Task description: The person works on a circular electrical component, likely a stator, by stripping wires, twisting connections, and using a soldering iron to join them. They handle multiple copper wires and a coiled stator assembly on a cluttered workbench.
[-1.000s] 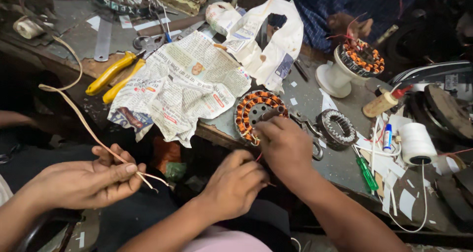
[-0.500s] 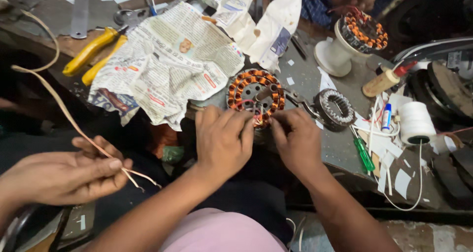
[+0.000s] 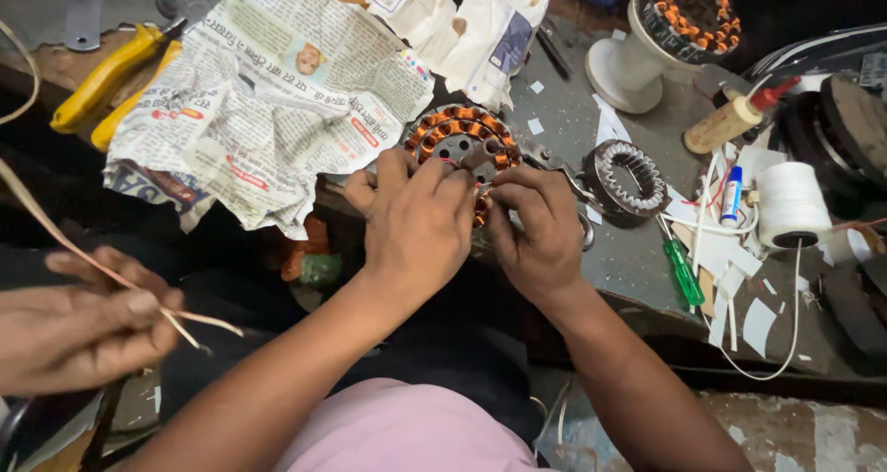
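Observation:
A round stator [image 3: 455, 132] with orange copper windings lies at the near edge of the grey workbench [image 3: 637, 260]. My left hand [image 3: 418, 221] covers its near side, with the fingers curled over the rim and the windings. My right hand [image 3: 538, 224] grips the stator's right near edge. Its fingertips meet those of the left hand at one winding. The part of the stator under both hands is hidden.
A crumpled newspaper [image 3: 268, 93] and yellow-handled pliers [image 3: 109, 77] lie to the left. To the right are a bare metal core [image 3: 628, 181], a green screwdriver [image 3: 684, 271], a white thread spool [image 3: 791, 204] and a second wound stator [image 3: 688, 12]. Another person's hands [image 3: 83, 329] hold a thin tan strip at the left.
My left hand has risen from near my lap onto the stator and joined my right hand. The view has moved closer. The other person's hands stay at the left.

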Tool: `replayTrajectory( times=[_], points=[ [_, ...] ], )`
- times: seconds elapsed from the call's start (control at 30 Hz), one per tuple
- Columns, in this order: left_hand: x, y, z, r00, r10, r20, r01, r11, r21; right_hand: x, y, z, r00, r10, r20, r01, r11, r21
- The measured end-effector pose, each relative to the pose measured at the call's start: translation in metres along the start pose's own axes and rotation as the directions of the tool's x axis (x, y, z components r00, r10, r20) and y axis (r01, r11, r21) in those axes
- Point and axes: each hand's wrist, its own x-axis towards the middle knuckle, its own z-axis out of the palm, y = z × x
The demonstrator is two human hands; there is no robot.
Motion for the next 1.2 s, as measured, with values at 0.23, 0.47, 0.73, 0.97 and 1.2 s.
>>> replayTrajectory(
  times=[0.23, 0.47, 0.73, 0.97, 1.2],
  points=[
    [-0.003, -0.004, 0.005, 0.999, 0.000, 0.033, 0.003, 0.995, -0.096, 0.008, 0.009, -0.004, 0.986, 0.128, 0.109, -0.138, 0.987, 0.087],
    [-0.006, -0.011, 0.008, 1.000, 0.014, 0.002, -0.014, 0.985, -0.175, 0.017, 0.010, -0.013, 0.933, 0.273, 0.234, -0.283, 0.959, 0.006],
    [-0.005, -0.020, 0.013, 0.983, 0.165, -0.086, -0.174, 0.978, -0.114, 0.024, 0.019, -0.007, 0.730, 0.550, 0.405, -0.673, 0.679, 0.292],
    [-0.006, -0.025, 0.016, 0.975, 0.199, -0.104, -0.208, 0.975, -0.082, 0.027, 0.030, -0.005, 0.606, 0.595, 0.529, -0.795, 0.434, 0.423],
    [-0.008, -0.027, 0.019, 0.979, 0.175, -0.101, -0.184, 0.978, -0.094, 0.022, 0.028, -0.019, 0.952, -0.281, 0.122, 0.296, 0.946, -0.132]
  ],
)
